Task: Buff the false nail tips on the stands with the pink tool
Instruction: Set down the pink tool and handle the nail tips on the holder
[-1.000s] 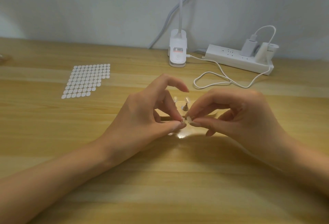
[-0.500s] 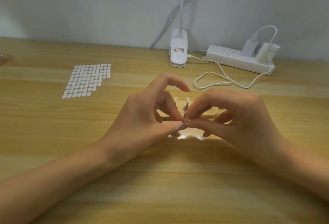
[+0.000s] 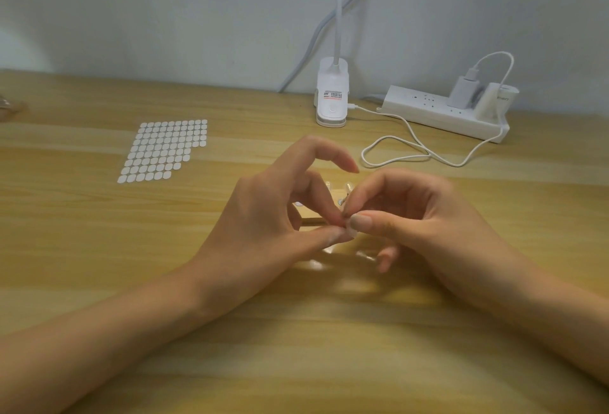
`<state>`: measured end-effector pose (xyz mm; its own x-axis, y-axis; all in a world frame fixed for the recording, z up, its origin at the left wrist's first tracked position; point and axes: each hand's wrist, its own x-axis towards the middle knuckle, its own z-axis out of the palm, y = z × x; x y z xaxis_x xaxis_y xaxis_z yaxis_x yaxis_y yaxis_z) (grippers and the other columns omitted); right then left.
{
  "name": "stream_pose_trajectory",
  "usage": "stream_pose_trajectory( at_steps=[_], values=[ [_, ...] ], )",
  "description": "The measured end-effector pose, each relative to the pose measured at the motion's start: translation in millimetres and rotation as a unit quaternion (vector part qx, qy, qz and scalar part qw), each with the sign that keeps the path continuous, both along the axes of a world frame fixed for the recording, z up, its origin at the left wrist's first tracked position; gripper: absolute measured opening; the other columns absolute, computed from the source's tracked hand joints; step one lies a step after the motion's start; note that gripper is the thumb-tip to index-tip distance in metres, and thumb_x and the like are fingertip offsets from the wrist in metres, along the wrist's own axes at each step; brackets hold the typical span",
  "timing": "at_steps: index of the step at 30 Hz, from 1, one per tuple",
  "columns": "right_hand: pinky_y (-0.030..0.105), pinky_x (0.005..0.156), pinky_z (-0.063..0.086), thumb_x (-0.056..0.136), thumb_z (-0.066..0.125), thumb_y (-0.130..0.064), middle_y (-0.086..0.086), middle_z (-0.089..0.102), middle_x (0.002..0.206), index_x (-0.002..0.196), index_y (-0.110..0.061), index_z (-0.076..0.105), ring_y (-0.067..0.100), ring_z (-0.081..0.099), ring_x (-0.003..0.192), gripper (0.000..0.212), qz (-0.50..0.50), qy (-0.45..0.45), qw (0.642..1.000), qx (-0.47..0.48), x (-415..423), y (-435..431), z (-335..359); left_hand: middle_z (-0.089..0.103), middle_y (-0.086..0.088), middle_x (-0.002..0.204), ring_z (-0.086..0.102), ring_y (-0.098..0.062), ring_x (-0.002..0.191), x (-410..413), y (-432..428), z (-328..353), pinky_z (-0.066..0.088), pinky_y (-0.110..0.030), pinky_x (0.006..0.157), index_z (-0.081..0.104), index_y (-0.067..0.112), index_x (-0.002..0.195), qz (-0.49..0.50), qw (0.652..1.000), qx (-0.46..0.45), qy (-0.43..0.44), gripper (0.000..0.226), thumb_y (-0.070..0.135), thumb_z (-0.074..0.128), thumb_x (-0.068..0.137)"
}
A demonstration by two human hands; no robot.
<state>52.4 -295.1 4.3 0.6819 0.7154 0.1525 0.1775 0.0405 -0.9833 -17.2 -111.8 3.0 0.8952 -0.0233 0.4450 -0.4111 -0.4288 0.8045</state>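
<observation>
Closest to me, both forearms lie on the wooden surface [image 3: 296, 347] and angle inward until the fingertips meet. My left hand [image 3: 273, 226] pinches with thumb and middle finger, the index finger arched up and clear. My right hand [image 3: 425, 226] is curled, with thumb and index fingertip pressed in from the other side. Between the two pinches sits a small white false nail tip [image 3: 351, 233], mostly covered; I cannot tell whether it is on a stand.

Compared with a second ago, the right thumb lies further over the tip, so less of the white shows, and the right hand has closed in over the part of the block that was visible under it.

Just behind the fingers a pale wooden block [image 3: 309, 214] shows, with two more tips [image 3: 347, 187] standing upright above it. Farther left lies a sheet of white dots [image 3: 164, 150]. At the back are a looping white cable [image 3: 412, 146], a lamp clip [image 3: 332, 97] and a power strip [image 3: 445, 114].
</observation>
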Motion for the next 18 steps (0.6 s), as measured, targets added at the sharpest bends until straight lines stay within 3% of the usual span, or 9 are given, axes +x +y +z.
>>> stream_pose_trajectory(
  at_steps=[6, 10, 13, 15, 18],
  values=[
    [0.02, 0.051, 0.053, 0.074, 0.078, -0.021, 0.0, 0.071, 0.088, 0.083, -0.02, 0.073, 0.012, 0.07, 0.083, 0.011, 0.006, 0.037, 0.998, 0.049, -4, 3, 0, 0.067, 0.006, 0.07, 0.068, -0.005, 0.07, -2, -3, 2, 0.045, -0.025, 0.049, 0.056, 0.028, 0.104, 0.021, 0.999, 0.002, -0.044, 0.044, 0.013, 0.084, 0.074],
    [0.02, 0.051, 0.053, 0.073, 0.082, -0.018, 0.003, 0.07, 0.089, 0.082, -0.021, 0.072, 0.012, 0.069, 0.082, 0.014, 0.018, 0.042, 0.998, 0.036, -2, 2, -4, 0.068, 0.009, 0.07, 0.068, -0.006, 0.068, -1, -6, 1, 0.045, -0.035, 0.049, 0.053, 0.028, 0.1, 0.026, 0.998, 0.009, -0.055, 0.042, 0.015, 0.083, 0.073],
    [0.018, 0.051, 0.051, 0.077, 0.079, -0.023, -0.001, 0.071, 0.092, 0.087, -0.024, 0.072, 0.009, 0.067, 0.079, 0.012, 0.03, 0.017, 0.999, 0.031, 9, -3, 4, 0.071, 0.009, 0.073, 0.072, -0.006, 0.073, 0, -5, 2, 0.049, -0.035, 0.051, 0.053, 0.028, 0.1, 0.018, 0.998, -0.019, -0.049, 0.042, 0.015, 0.084, 0.074],
    [0.019, 0.05, 0.05, 0.083, 0.073, -0.034, -0.004, 0.072, 0.093, 0.091, -0.03, 0.073, 0.008, 0.063, 0.075, 0.009, -0.007, -0.107, 0.994, 0.009, 26, -16, 18, 0.073, 0.008, 0.077, 0.074, -0.009, 0.076, 0, -1, 1, 0.054, -0.032, 0.055, 0.055, 0.028, 0.102, 0.019, 0.998, -0.044, -0.033, 0.044, 0.012, 0.086, 0.076],
    [0.024, 0.059, 0.05, 0.079, 0.07, -0.053, -0.018, 0.068, 0.094, 0.093, -0.042, 0.073, 0.007, 0.059, 0.081, 0.018, -0.117, -0.352, 0.914, -0.163, 61, -40, 32, 0.074, 0.005, 0.082, 0.075, -0.012, 0.077, 1, 6, -1, 0.056, -0.024, 0.061, 0.058, 0.028, 0.107, 0.025, 0.996, -0.082, -0.003, 0.046, 0.007, 0.085, 0.077]
  ],
)
